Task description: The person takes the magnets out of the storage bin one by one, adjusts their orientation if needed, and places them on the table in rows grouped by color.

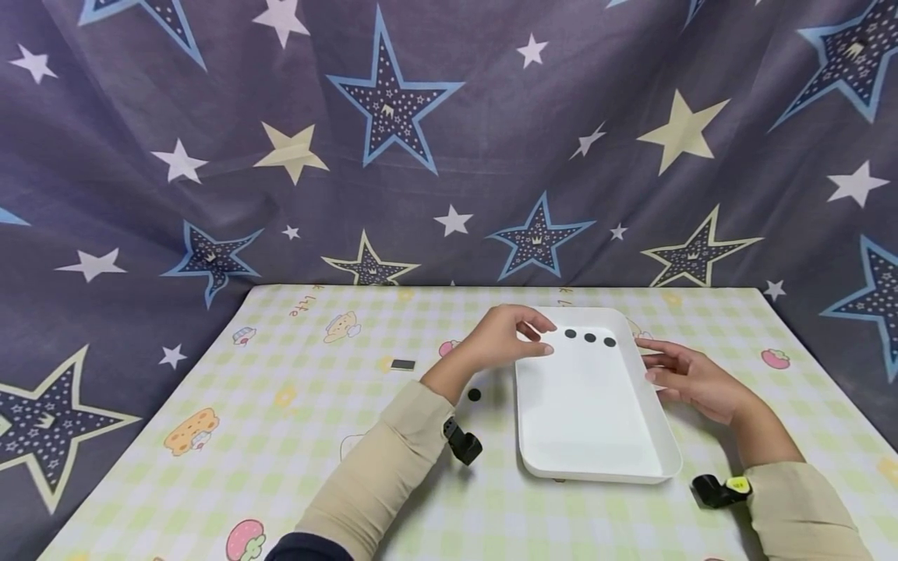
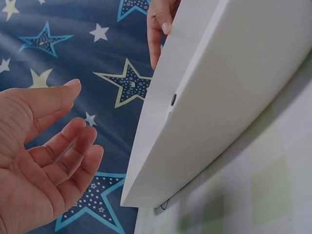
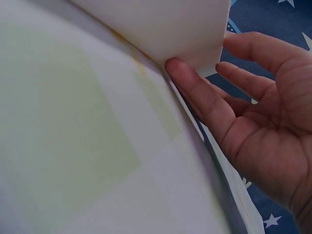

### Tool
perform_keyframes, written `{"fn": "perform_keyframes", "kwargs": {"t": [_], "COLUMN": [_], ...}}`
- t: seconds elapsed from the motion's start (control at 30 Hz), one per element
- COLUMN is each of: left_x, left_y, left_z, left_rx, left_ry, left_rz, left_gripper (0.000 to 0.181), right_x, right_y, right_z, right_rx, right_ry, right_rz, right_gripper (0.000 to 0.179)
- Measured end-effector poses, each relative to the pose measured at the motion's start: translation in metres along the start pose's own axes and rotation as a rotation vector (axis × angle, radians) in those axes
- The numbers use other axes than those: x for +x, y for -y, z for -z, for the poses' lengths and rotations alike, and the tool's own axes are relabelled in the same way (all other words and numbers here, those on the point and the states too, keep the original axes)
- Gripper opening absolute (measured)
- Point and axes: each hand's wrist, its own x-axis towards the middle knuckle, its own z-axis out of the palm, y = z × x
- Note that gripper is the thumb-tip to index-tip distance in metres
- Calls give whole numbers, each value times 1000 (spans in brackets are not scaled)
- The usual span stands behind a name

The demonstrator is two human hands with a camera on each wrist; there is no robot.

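A shallow white rectangular tray lies on the table with three small black discs in a row near its far end. My left hand hovers over the tray's far left rim, thumb and fingers apart and loosely bent. Nothing shows between those fingers in the left wrist view, where the hand is beside the tray wall. At the tray's right side, my right hand touches the outer wall with extended fingers. The right wrist view shows its fingertips against the white wall.
Another black disc sits on the checked tablecloth left of the tray, near my left wrist. Farther left is a small dark rectangular piece with a pale edge. A star-patterned curtain hangs behind the table.
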Motion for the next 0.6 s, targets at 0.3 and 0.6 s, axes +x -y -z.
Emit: {"fn": "perform_keyframes", "kwargs": {"t": [0.3,0.6], "left_x": [17,34], "left_y": [-1,3], "left_z": [-6,-14], "left_rx": [0,-19], "left_ry": [-10,-18], "left_rz": [15,49], "left_gripper": [28,27], "right_x": [0,1], "right_y": [0,-1], "right_z": [0,1], "right_rx": [-1,0], "right_ry": [-1,0], "right_rz": [12,17], "right_gripper": [59,58]}}
